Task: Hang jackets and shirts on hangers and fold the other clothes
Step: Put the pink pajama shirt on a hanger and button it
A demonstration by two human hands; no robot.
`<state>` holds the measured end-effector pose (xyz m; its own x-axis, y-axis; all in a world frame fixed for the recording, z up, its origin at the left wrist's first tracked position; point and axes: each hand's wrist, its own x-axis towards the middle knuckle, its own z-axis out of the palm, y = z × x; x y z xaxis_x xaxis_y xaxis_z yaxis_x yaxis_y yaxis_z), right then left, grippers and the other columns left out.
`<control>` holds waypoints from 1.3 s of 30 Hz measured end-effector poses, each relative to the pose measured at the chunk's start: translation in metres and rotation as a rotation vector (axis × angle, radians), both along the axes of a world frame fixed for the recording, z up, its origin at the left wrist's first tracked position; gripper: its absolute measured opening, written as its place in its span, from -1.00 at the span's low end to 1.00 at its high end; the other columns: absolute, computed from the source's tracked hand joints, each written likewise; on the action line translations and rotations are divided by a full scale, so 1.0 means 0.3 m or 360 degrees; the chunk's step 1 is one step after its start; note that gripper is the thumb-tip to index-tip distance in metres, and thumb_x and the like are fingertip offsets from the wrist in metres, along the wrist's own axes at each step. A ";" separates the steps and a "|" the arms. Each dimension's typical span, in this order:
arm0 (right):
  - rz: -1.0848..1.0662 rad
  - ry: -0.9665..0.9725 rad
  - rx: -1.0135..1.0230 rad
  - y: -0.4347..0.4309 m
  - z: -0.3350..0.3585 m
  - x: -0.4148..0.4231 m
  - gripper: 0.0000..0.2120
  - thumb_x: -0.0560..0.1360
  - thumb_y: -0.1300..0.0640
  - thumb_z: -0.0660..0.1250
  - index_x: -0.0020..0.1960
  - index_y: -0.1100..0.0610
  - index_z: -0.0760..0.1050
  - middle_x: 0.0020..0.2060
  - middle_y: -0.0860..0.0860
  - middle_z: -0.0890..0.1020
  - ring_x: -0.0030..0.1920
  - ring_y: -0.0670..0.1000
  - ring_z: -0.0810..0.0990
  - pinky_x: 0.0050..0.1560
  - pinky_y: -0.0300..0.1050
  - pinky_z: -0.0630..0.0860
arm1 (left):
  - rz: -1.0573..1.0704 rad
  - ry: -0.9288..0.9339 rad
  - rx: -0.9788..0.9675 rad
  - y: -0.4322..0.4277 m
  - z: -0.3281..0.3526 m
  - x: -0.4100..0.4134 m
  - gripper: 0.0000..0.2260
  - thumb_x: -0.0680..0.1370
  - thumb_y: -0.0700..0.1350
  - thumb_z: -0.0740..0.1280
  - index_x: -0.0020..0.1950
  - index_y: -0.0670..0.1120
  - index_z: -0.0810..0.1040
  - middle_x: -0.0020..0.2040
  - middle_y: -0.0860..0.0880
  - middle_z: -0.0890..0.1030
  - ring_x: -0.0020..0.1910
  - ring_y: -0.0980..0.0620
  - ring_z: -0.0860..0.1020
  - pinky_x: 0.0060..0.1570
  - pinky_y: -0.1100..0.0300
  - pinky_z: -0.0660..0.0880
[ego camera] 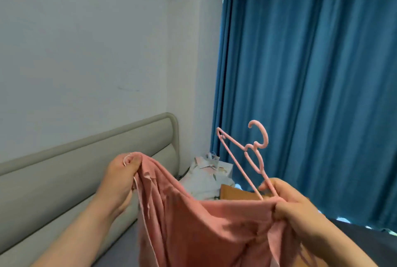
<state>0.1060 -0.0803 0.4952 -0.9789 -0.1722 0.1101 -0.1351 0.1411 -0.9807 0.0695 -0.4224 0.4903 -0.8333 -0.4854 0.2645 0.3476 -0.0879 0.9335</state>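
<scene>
Hanging between the person's two raised hands, a pink garment (193, 230) sags in a loose curve in front of the chest, its lower part running out of view at the bottom edge. A thin white trim or cord (140, 202) runs down its left side. The left hand (122, 172) holds one top corner up high, fingers curled tight and pinched on the cloth. The right hand (285, 202) sits lower and to the right, fingers curled round the other top edge of the garment and, in the same grip, round one end of a pink hanger (247, 157). That end of the hanger meets the cloth at the hand; whether it is inside the garment I cannot tell. The rest of the hanger juts up and to the left, tilted, its hook uppermost and its far arm pointing toward the curtain.

Behind the garment a beige padded headboard (90, 159) runs along the pale wall (86, 41). In the corner beyond it lies a heap of pale printed fabric (206, 176), with something orange-brown (234, 193) just beside it, half hidden by the garment. A blue curtain (311, 73) fills the right side from top to near the bottom, with dark bedding (365, 238) under its hem.
</scene>
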 end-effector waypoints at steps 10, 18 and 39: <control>0.0103 0.0060 0.0610 0.093 0.350 0.071 -0.49 0.02 0.30 0.17 -0.09 0.29 0.67 -0.49 0.06 0.39 -0.43 -0.01 0.30 -0.41 -0.22 0.20 | -0.0010 0.0033 -0.1269 -0.044 0.306 -0.313 -0.66 0.57 -0.13 0.26 -0.40 -0.02 0.30 -0.47 0.09 0.27 -0.46 0.08 0.26 -0.41 0.11 0.19; 0.0039 0.0183 0.0625 0.082 0.464 0.209 -0.50 -0.11 0.37 0.11 -0.29 0.31 0.67 -0.42 0.08 0.58 -0.39 -0.05 0.51 -0.45 -0.31 0.33 | -0.0494 -0.0090 -0.0703 -0.052 0.443 -0.270 -0.73 0.61 -0.15 0.26 -0.26 -0.19 0.54 -0.35 -0.15 0.54 -0.40 -0.04 0.50 -0.35 0.21 0.41; -0.0364 0.0389 0.0832 -0.034 0.658 0.300 -0.41 0.01 0.31 0.13 -0.08 0.07 0.71 -0.48 0.07 0.41 -0.49 0.01 0.28 -0.44 -0.23 0.22 | -0.0547 0.0829 -0.1705 0.183 0.600 0.144 -0.84 0.58 0.03 0.27 -0.11 -0.02 0.41 -0.34 0.11 0.51 -0.36 0.19 0.43 -0.28 0.18 0.40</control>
